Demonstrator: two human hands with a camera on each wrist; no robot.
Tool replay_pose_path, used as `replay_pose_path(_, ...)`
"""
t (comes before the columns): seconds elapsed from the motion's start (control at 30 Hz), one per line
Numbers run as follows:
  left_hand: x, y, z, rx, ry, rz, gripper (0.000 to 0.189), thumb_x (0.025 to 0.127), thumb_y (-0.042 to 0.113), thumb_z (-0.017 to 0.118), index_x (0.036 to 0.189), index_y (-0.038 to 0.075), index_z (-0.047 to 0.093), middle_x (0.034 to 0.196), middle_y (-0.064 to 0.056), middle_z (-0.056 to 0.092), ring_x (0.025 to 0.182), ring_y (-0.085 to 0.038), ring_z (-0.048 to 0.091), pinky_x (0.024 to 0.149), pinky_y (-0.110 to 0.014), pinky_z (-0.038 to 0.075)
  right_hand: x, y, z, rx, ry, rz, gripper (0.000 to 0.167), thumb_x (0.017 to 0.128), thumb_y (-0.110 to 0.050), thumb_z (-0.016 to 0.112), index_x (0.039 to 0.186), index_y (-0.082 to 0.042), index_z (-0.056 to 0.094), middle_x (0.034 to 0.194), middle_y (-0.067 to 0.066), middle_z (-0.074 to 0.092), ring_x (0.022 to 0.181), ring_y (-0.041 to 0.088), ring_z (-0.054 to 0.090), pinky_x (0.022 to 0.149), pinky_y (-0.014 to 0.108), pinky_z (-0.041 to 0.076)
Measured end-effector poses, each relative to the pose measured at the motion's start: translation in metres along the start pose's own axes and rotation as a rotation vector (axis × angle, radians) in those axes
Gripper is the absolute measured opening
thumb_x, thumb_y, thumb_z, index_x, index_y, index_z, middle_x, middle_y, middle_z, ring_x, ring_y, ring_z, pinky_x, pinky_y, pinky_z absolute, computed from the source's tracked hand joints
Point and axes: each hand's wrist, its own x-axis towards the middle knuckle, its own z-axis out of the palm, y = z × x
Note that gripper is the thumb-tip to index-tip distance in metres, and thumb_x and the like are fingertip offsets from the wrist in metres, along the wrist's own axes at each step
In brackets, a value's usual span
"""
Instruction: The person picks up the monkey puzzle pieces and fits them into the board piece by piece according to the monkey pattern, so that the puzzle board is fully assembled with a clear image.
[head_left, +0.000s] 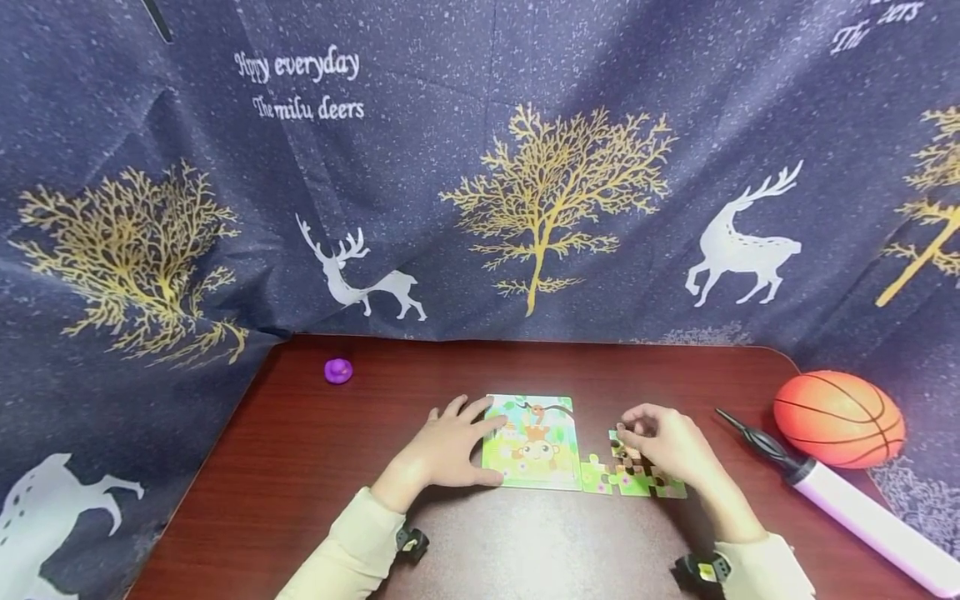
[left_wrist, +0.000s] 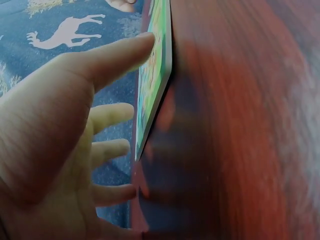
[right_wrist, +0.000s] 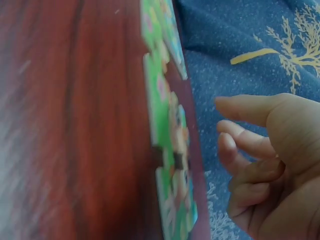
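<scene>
A flat square picture board with a cartoon monkey lies on the table. My left hand rests at its left side, fingers spread, with thumb and fingertips touching the board. To the board's right lie several jigsaw pieces, green along their near edge and partly joined. Over these pieces hovers my right hand. The right wrist view shows that hand apart from the pieces, thumb extended and other fingers bent, with nothing visible between them. In the head view it hides part of the pieces.
A purple rubber duck sits at the table's far left. On the right are an orange basketball and a white hand pump with a black nozzle. Behind the reddish-brown table hangs a dark blue patterned cloth.
</scene>
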Motion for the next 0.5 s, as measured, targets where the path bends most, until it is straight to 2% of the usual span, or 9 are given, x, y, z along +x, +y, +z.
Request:
replay_pose_path(0.2, 0.009, 0.007, 0.006, 0.032, 0.008, 0.051, 0.089, 0.083, 0.074, 0.067, 0.157, 0.029, 0.048, 0.169, -0.003, 0.029, 0.153, -0.045, 0.023, 0.105, -0.082, 0.026, -0.006, 0.007, 0.004, -0.122, -0.036, 0.045, 0.053, 0.080, -0.051, 0.086, 0.113, -0.012, 0.071, 0.079, -0.009, 0.062, 0.068, 0.012, 0.056, 0.061, 0.035, 0.044)
replay_pose_path(0.37, 0.013, 0.010, 0.011, 0.066, -0.014, 0.025, 0.090, 0.081, 0.076, 0.068, 0.158, 0.033, 0.046, 0.170, -0.001, 0.027, 0.154, -0.042, 0.021, 0.105, -0.083, 0.024, -0.008, 0.006, 0.006, -0.141, -0.057, 0.074, 0.057, 0.077, -0.052, 0.088, 0.112, -0.011, 0.069, 0.072, -0.012, 0.063, 0.067, 0.010, 0.059, 0.061, 0.037, 0.046)
replay_pose_path(0.5, 0.015, 0.013, 0.009, 0.063, -0.033, -0.001, 0.090, 0.081, 0.075, 0.069, 0.158, 0.035, 0.046, 0.170, 0.000, 0.027, 0.155, -0.042, 0.020, 0.105, -0.083, 0.023, -0.008, 0.005, 0.005, -0.151, -0.050, 0.082, 0.055, 0.075, -0.052, 0.089, 0.109, -0.012, 0.070, 0.071, -0.012, 0.063, 0.067, 0.011, 0.058, 0.060, 0.037, 0.046)
